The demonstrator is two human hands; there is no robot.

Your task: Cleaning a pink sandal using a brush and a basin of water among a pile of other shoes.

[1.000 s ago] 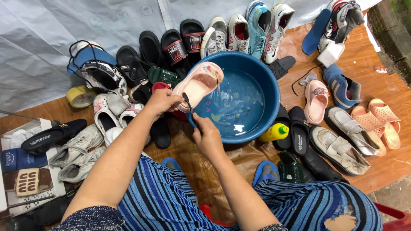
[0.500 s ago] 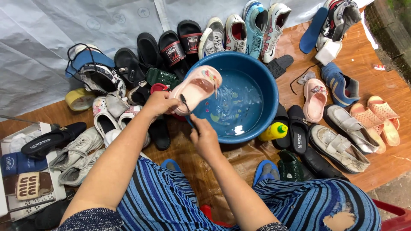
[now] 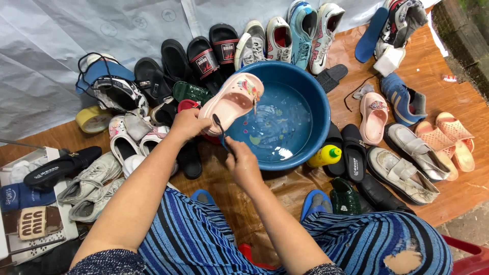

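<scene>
the left hand point(image 3: 189, 124) is clenched round the heel end of a pale pink clog point(image 3: 232, 102), holding it tilted over the near-left rim of a round blue basin point(image 3: 318, 109) with shallow water in it. the clog's toe points out over the water, and small coloured charms sit on its upper. the right hand point(image 3: 242, 162) is wrapped round the handle of a dark brush point(image 3: 220, 130), whose head touches the clog near its heel; the bristles are too small to make out, so it is probably a small scrubbing brush.

the basin sits mid-way along a brown wooden floor, ringed by footwear. black slides point(image 3: 206, 56) and sneakers point(image 3: 277, 38) lie along its far side, a pink slipper point(image 3: 373, 116) and orange sandals point(image 3: 448, 138) toward the right edge, and a yellow bottle with a green cap point(image 3: 323, 156) just beside the basin's near-right rim. white shoes point(image 3: 91, 179) lie toward the left edge.
</scene>
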